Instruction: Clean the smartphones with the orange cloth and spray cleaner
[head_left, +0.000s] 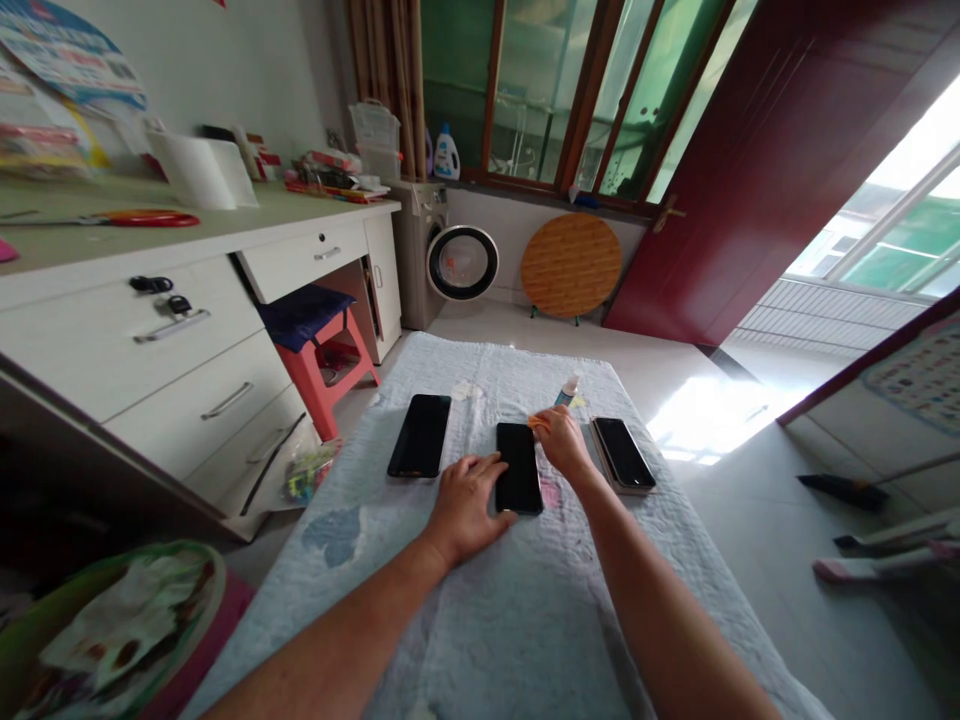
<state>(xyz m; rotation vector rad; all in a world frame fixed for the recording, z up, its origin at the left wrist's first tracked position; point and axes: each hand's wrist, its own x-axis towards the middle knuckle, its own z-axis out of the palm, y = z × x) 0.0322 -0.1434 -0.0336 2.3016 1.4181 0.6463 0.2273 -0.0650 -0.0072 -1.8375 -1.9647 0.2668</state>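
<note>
A black smartphone lies face up in the middle of the cloth-covered table. My left hand rests along its left side and lower corner, fingers apart, steadying it. At the phone's upper right edge, my right hand is closed on a small orange cloth, only partly visible under the fingers. Another black smartphone lies to the left. On the right, a smaller black phone sits on top of a pale, flat item. Just beyond my right hand is a small spray bottle with blue label.
To the left, a white desk holds scissors and a paper roll. A pink stool stands by it, and a waste bin at lower left. A washing machine with its door open stands behind.
</note>
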